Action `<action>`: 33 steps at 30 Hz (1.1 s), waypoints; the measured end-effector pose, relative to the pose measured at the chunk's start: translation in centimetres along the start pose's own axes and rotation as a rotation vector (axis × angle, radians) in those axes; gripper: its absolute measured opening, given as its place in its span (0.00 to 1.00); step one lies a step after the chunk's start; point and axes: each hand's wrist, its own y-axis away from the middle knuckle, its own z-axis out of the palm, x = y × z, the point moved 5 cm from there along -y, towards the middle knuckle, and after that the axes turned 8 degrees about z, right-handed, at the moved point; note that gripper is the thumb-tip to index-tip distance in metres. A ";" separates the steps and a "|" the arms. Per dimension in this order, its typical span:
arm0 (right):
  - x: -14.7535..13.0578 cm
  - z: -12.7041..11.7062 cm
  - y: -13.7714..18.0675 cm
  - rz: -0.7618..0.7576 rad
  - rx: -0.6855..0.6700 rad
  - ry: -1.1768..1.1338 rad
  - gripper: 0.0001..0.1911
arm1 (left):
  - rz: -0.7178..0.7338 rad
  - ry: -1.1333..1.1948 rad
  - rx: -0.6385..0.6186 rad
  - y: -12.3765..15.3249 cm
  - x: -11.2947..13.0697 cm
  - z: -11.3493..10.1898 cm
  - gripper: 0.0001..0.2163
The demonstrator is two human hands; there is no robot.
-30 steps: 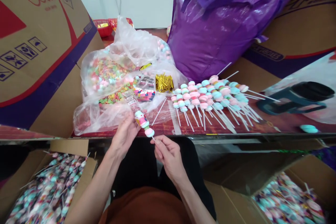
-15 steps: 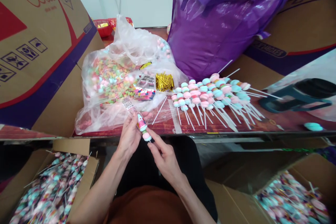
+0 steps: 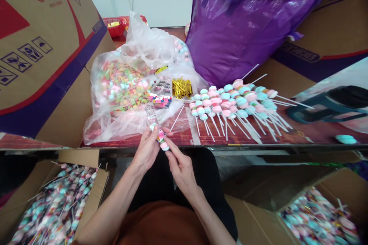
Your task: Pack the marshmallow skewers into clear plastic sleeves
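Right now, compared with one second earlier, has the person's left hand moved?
Yes: the left hand has moved slightly rightward, judged against the gold strips.

The top (image 3: pixel 158 222) is rust-brown — the legwear (image 3: pixel 207 180) black.

At centre, the left hand (image 3: pixel 147 147) partly hid the candy skewer (image 3: pixel 164 146). The top edge cut off the purple bag (image 3: pixel 238 38); packed candies (image 3: pixel 54 203) at lower left were blurred.
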 end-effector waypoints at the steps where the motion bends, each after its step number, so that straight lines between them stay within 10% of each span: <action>1: 0.1 0.2 0.2 -0.023 0.013 0.021 0.24 | -0.010 0.005 0.007 0.0 -0.1 0.0 0.13; 16: 0.2 -0.1 0.0 -0.228 0.147 0.321 0.22 | -0.035 0.008 -0.110 0.2 0.0 1.2 0.14; 33: 0.1 0.4 -0.2 0.051 0.182 0.045 0.12 | -0.107 -0.006 -0.154 0.4 0.1 1.1 0.16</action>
